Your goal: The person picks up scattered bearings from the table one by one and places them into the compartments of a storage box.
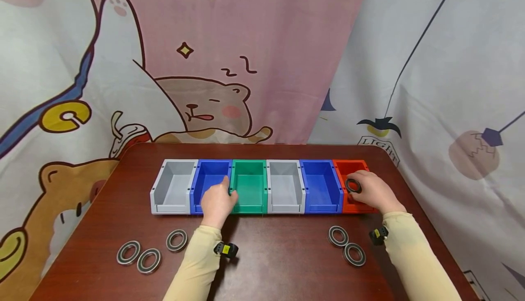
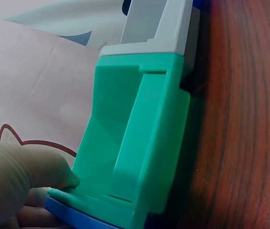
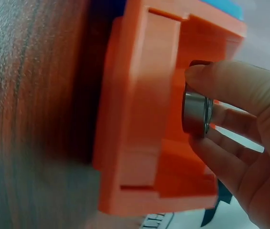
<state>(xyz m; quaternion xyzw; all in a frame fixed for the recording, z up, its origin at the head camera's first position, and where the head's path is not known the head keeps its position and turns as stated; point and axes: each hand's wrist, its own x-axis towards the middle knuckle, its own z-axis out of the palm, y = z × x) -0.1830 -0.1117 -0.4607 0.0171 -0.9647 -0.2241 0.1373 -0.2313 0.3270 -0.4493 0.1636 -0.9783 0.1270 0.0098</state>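
Note:
My right hand (image 1: pixel 375 192) pinches a ball bearing (image 3: pixel 194 113) between thumb and fingers. The bearing stands on edge over the mouth of the red bin (image 1: pixel 356 208), at the right end of a row of bins. My left hand (image 1: pixel 216 203) grips the side wall where the green bin (image 1: pixel 249 209) meets a blue bin (image 1: pixel 198 209). In the left wrist view its thumb lies over the green rim, and the other fingers curl down on the blue side, partly hidden. The green bin has nothing in it.
Grey bins (image 1: pixel 171 209) and another blue bin (image 1: pixel 323 208) complete the row. Two loose bearings (image 1: pixel 347 251) lie on the table (image 1: pixel 279 255) in front at right, and three bearings (image 1: pixel 141 263) at left. A printed curtain (image 1: pixel 287 64) hangs behind.

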